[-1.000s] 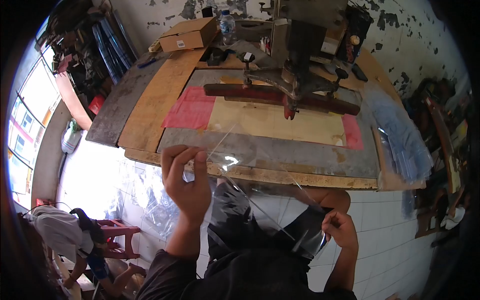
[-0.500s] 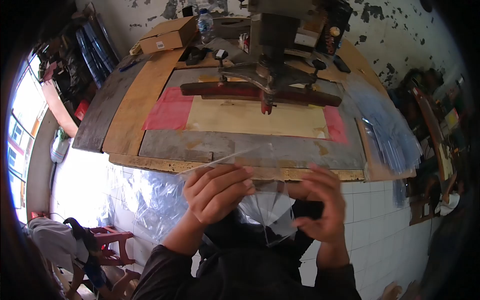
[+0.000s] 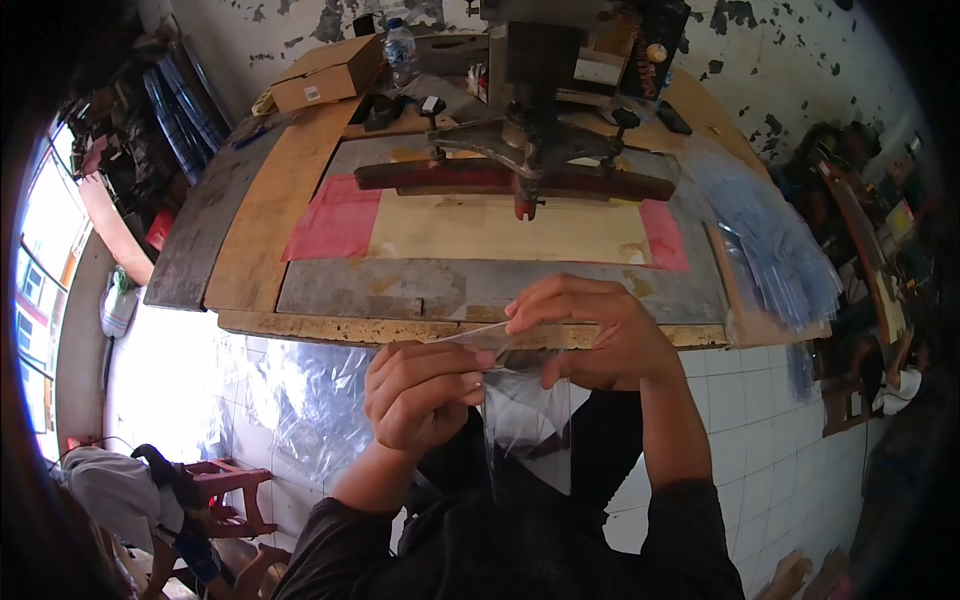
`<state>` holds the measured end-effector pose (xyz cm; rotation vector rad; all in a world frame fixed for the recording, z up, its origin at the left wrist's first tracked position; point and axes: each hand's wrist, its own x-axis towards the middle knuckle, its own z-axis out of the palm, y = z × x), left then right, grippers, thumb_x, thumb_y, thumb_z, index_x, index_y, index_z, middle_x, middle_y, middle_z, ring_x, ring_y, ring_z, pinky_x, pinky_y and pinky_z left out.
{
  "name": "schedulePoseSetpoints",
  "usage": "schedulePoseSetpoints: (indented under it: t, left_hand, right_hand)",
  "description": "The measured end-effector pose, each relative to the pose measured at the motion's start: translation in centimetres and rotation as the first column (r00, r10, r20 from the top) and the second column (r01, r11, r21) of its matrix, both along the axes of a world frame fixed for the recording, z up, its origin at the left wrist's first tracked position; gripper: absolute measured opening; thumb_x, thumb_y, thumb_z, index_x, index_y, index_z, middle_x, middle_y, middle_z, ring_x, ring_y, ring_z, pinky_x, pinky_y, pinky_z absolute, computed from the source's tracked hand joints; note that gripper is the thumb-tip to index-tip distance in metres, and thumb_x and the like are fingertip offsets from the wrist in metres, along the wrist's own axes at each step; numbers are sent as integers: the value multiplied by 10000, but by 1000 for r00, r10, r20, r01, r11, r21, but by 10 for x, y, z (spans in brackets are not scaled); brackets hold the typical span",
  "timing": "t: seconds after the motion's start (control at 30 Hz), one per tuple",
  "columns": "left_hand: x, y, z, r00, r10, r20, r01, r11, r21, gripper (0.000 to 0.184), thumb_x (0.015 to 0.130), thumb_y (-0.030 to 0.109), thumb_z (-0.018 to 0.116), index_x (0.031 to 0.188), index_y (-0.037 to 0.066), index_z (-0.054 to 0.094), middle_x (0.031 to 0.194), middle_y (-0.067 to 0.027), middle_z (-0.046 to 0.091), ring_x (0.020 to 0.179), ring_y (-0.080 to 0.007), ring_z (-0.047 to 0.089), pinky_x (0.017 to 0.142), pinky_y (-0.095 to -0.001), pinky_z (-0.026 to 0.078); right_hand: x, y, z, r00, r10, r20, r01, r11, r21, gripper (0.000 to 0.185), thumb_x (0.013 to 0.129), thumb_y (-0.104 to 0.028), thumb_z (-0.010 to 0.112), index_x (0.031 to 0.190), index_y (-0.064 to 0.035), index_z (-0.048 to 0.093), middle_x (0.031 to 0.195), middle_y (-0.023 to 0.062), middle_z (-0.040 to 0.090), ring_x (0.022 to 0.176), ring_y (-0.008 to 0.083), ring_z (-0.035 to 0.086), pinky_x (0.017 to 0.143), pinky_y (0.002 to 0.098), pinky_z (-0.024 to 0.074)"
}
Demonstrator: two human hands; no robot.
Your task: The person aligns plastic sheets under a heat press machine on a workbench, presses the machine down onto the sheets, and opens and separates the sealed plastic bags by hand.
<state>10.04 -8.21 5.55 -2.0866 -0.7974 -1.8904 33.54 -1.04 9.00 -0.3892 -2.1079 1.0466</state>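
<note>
The left hand [image 3: 425, 395] pinches a thin, clear, glossy plastic sheet [image 3: 530, 425] between thumb and fingertips; the creased film hangs below, between the hands, in front of the table's worn wooden edge [image 3: 480, 333]. The right hand [image 3: 600, 340] is curved open, thumb apart from fingers, its fingertips by the sheet's upper edge; contact cannot be told. Farther right lie loosely piled, bluish, transparent plastic sheets [image 3: 775, 255].

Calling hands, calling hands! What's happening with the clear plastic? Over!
Left hand pinching clear plastic. Right hand open, by its upper edge. Nothing seen blocking; press bar beyond, apart from both. Over.
</note>
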Motion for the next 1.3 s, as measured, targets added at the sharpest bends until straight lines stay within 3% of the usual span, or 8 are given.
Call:
schedulePoseSetpoints:
  t: [0.1, 0.2, 0.3, 0.4, 0.47, 0.8, 0.93, 1.3]
  left_hand:
    - [-1, -1, 1, 1000, 10, -29, -10, 1000, -6, 208, 913, 145, 827, 992, 87, 643, 936, -63, 799, 798, -223, 774, 685, -288, 572]
    - [5, 7, 2, 999, -38, 0, 38, 999, -17, 213, 886, 135, 842, 988, 97, 659, 959, -58, 804, 774, -205, 763, 648, -279, 542]
    - [9, 10, 5, 998, 57, -2, -57, 995, -82, 214, 848, 110, 854, 967, 117, 676, 983, -39, 808, 738, -171, 739, 607, -275, 490]
    - [5, 17, 8, 983, 148, -111, -154, 987, -43, 239, 819, 92, 853, 993, 126, 692, 1013, -11, 809, 715, -139, 708, 587, -278, 438]
    - [7, 16, 13, 975, 162, -149, -171, 984, -48, 269, 805, 89, 851, 1021, 124, 695, 1019, -4, 805, 719, -134, 699, 590, -278, 426]
    - [15, 21, 20, 966, 74, -249, -113, 983, -144, 287, 775, 68, 850, 1021, 113, 710, 887, 15, 732, 689, -156, 665, 577, -307, 404]
    - [20, 21, 20, 977, 73, -202, -108, 980, -169, 265, 790, 60, 849, 1011, 105, 709, 858, 5, 717, 686, -177, 669, 578, -320, 418]
    - [21, 19, 26, 971, -57, -233, -30, 935, -352, 309, 822, -19, 751, 1115, 71, 717, 947, -46, 706, 813, -247, 697, 673, -377, 496]
  right_hand:
    - [3, 5, -6, 998, 57, -30, -58, 998, -1, 396, 793, -143, 900, 1163, -61, 784, 1201, 67, 743, 1148, 244, 704, 1014, 385, 555]
    - [4, 12, -16, 990, 130, -60, -140, 971, -196, 269, 865, -156, 850, 1112, -63, 798, 1247, 66, 725, 1209, 271, 674, 1079, 412, 512]
    - [-6, 13, -13, 996, -6, -92, 5, 1000, -15, 354, 896, -240, 841, 1194, -64, 768, 1317, 60, 692, 1301, 298, 615, 1150, 441, 442]
    - [-15, -15, 6, 938, -318, -136, 337, 930, 148, 524, 860, -341, 882, 1273, -66, 715, 1369, 68, 660, 1360, 317, 565, 1182, 458, 392]
    - [-20, -33, 10, 947, -298, -119, 319, 912, 257, 613, 825, -349, 917, 1312, -72, 670, 1340, 80, 669, 1345, 324, 576, 1162, 469, 406]
    - [-13, -29, 0, 898, -427, -105, 439, 862, 252, 372, 822, -52, 859, 1175, -53, 741, 1082, 97, 747, 1013, 287, 727, 870, 381, 581]
    - [-17, -34, 2, 886, -444, -136, 464, 838, 288, 357, 841, -46, 844, 1184, -41, 743, 1044, 102, 756, 984, 281, 732, 851, 373, 585]
    - [-8, -29, 1, 880, -447, -158, 461, 885, 62, 164, 916, -39, 805, 1077, -14, 781, 1022, 104, 765, 944, 207, 727, 830, 320, 564]
